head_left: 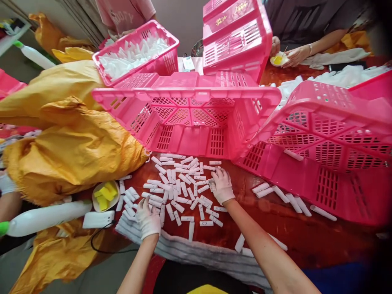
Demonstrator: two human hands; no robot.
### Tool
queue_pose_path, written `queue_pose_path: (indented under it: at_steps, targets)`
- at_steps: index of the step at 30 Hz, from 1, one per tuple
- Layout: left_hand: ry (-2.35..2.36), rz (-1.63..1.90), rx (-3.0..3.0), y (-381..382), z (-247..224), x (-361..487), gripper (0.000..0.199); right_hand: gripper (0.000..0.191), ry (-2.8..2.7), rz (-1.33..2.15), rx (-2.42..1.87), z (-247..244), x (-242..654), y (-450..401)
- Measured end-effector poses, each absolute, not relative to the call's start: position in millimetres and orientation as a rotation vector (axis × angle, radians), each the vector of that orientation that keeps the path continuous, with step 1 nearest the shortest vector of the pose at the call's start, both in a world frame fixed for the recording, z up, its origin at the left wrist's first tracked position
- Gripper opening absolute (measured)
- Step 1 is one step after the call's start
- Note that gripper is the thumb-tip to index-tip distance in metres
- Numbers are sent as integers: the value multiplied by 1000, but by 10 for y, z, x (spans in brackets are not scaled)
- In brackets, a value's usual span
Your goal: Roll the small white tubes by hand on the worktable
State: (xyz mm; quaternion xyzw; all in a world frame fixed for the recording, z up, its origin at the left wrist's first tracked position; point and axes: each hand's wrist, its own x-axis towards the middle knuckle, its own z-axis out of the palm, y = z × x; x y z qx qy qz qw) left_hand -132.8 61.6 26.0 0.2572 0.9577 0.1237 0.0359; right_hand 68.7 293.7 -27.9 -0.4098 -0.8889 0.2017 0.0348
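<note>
Many small white tubes [183,189], several with a dark mark on the side, lie loosely heaped on the red-brown tabletop [232,232]. My left hand [148,220], in a white glove, rests at the heap's near left edge. Its fingers are apart and touch tubes there; none is clearly gripped. At the right edge of the heap is my right hand [222,185], gloved too, with its fingers spread over the tubes. What lies under its fingertips is partly hidden.
Pink crates [196,141] on their sides border the heap; another crate [174,53] holds white pieces. At left are yellow sacks [76,143], a bowl [98,188] of yellow pieces, a white bottle [52,218] and a power bank-like box [97,220]. A co-worker's hands [295,55] are across the table.
</note>
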Motion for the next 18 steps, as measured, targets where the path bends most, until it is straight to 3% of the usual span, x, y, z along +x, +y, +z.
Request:
queue_pose_path:
  at_steps: [9, 15, 18]
  targets:
    - [2523, 382, 1011, 1050, 206, -1712, 42, 28, -2858, 705, -1336, 59, 1017, 2212]
    - [2446, 698, 818, 1011, 242, -1763, 27, 12, -2958, 804, -1431, 92, 1265, 1677]
    - [2465, 924, 573, 892, 376, -1703, 24, 21, -2927, 867, -1488, 52, 1174, 1530]
